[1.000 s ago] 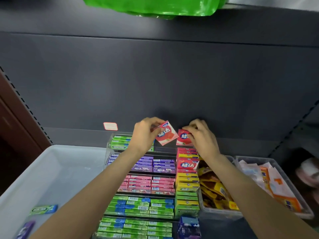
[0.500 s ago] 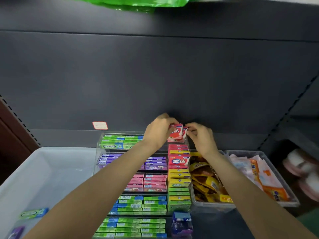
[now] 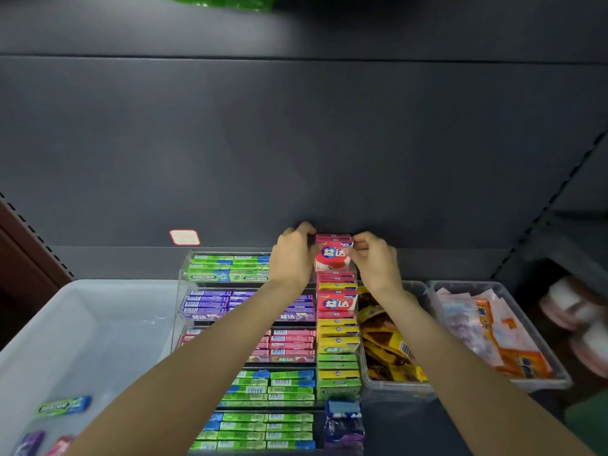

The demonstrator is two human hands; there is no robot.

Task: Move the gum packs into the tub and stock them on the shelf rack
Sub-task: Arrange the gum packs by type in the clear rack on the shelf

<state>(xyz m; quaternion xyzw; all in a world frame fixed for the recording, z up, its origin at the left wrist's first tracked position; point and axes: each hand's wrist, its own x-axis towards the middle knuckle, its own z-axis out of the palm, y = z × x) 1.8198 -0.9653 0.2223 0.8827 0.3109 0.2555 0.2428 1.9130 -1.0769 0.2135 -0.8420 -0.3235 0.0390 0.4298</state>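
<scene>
Your left hand [image 3: 293, 255] and right hand [image 3: 375, 260] both pinch the red pack [image 3: 333, 255], fingers curled on its left and right edges, holding it upright at the far end of the rack [image 3: 184, 274], over the right-hand column. Judging by that, you are seating this pack in the top slot of the column. The rack looks close to full: five tiers of flat packs step toward you, green, purple, pink, green and green, each packed side by side. The right column runs red at the far end, then yellow, then green nearest you. Exact pack counts are beyond reading; the stacks overlap and your arms cover part of the middle tiers. The tub [image 3: 98, 311] sits to the left of the rack and is nearly emptied: one green pack [image 3: 64, 405], one purple pack [image 3: 31, 442] and one pink pack [image 3: 61, 445] lie at its near end, so three are visible and left to stock. Two clear bins [image 3: 434, 291] of snack sachets stand right of the rack.
</scene>
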